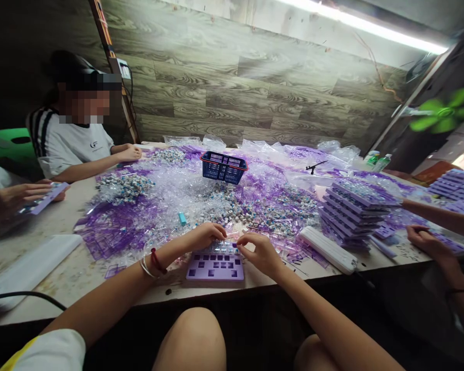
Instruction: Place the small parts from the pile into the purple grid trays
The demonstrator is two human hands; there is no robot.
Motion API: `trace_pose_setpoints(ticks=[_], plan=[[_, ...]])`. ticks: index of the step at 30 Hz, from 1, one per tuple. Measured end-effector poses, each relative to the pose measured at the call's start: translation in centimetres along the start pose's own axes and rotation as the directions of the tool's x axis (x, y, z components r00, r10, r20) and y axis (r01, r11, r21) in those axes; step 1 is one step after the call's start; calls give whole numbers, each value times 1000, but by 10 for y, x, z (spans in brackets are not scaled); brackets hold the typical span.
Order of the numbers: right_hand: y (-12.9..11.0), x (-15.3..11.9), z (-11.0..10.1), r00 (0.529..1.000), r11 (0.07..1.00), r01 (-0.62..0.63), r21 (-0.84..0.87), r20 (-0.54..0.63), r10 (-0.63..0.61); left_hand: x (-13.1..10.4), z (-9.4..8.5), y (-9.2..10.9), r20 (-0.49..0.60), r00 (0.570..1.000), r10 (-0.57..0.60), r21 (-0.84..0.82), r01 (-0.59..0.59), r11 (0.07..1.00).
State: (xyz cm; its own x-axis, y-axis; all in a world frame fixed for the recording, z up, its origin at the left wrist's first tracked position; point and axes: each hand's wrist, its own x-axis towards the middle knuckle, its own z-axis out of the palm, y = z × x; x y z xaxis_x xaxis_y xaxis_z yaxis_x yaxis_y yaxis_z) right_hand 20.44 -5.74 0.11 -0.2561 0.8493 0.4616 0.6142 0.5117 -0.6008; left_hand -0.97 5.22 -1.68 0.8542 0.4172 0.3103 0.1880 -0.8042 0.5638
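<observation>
A light purple plastic tray (215,274) with rows of square holes lies at the table's front edge, before me. Over its far edge, small clear pieces (219,247) sit in a row. My left hand (205,237), with a red band and a pale bangle at the wrist, is at the tray's far left, fingers curled down and closed. At the far right corner my right hand (260,251) pinches with thumb and forefinger. Whatever either hand holds is too small to make out.
Purple and clear plastic pieces (116,226) heap across the table, with a dark blue basket (222,170) among them. Stacked purple trays (351,214) and a white long box (327,250) stand right. Co-workers' hands (19,198) flank me; one person (77,139) sits far left.
</observation>
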Motion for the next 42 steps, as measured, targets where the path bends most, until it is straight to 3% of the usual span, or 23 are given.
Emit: trace_pose_setpoints(ticks=[3, 9, 14, 25, 28, 31, 35, 42], plan=[[-1, 2, -2, 995, 1000, 6, 0, -101, -6, -2, -3, 2, -44, 997, -70, 18, 71, 997], [-6, 3, -5, 992, 1000, 18, -8, -126, -19, -4, -12, 15, -114, 956, -270, 73, 280, 957], [-10, 5, -6, 981, 999, 29, -22, -190, -33, -3, -15, 26, -155, 915, -372, 147, 394, 907], [-12, 10, 0, 981, 999, 43, -15, -187, -45, -4, -4, 29, -317, 868, -383, 268, 469, 841], [-12, 11, 2, 983, 999, 34, -25, -178, -38, -1, -6, 27, -358, 861, -361, 134, 430, 893], [-12, 12, 5, 986, 998, 51, -33, -156, -56, 3, -7, 32, -317, 886, -338, -137, 310, 941], [-15, 13, 12, 982, 991, 130, -36, -135, -134, 5, 0, 47, -235, 901, -365, -432, 239, 869], [-19, 10, 12, 970, 984, 166, -68, -169, -176, 5, 6, 57, -210, 884, -417, -558, 242, 794]])
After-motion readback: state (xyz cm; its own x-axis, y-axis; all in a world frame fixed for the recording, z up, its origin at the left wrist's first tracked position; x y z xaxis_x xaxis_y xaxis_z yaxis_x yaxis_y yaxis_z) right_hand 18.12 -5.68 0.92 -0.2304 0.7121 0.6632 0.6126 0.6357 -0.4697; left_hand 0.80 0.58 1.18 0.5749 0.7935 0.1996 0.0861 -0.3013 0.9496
